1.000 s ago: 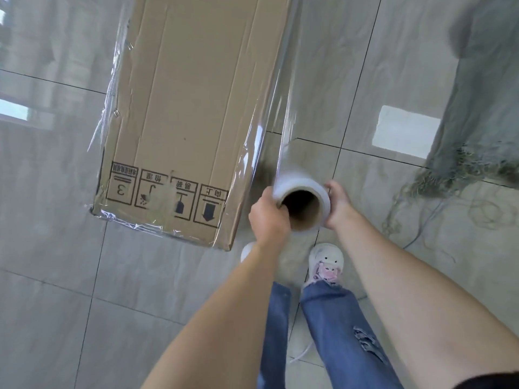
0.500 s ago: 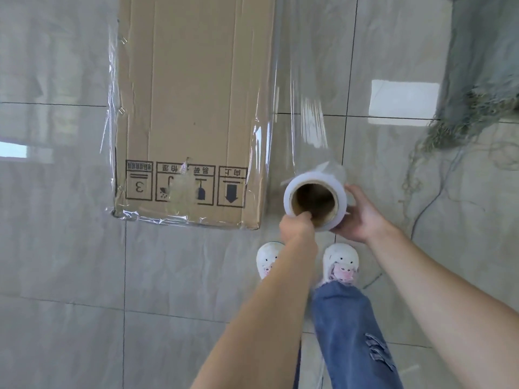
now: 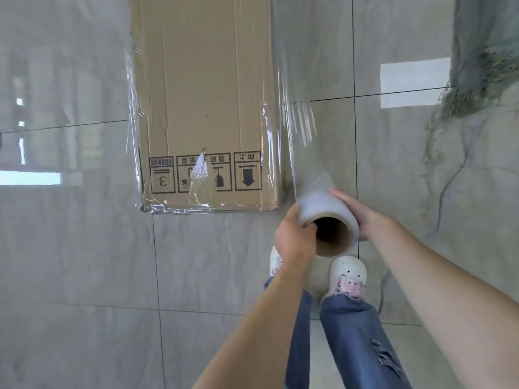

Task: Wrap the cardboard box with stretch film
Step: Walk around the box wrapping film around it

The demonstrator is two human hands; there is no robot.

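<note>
A long brown cardboard box (image 3: pixel 205 102) lies flat on the tiled floor, its near end printed with black handling symbols and clear film clinging to its sides. Just right of the box's near corner I hold a stretch film roll (image 3: pixel 327 217), cardboard core facing me. My left hand (image 3: pixel 295 237) grips the roll's left side with fingertips at the core's rim. My right hand (image 3: pixel 362 217) presses against its right side. A taut sheet of clear film (image 3: pixel 297 122) runs from the roll up along the box's right edge.
My two feet in white shoes (image 3: pixel 348 276) and blue jeans stand just behind the roll. A grey-green frayed cloth (image 3: pixel 483 60) with loose threads lies at the upper right. Glossy grey floor tiles (image 3: pixel 84 262) surround the box.
The roll and both hands have shifted right and nearer to me, past the box's near right corner. The box now looks squarer to my view and the film sheet is longer.
</note>
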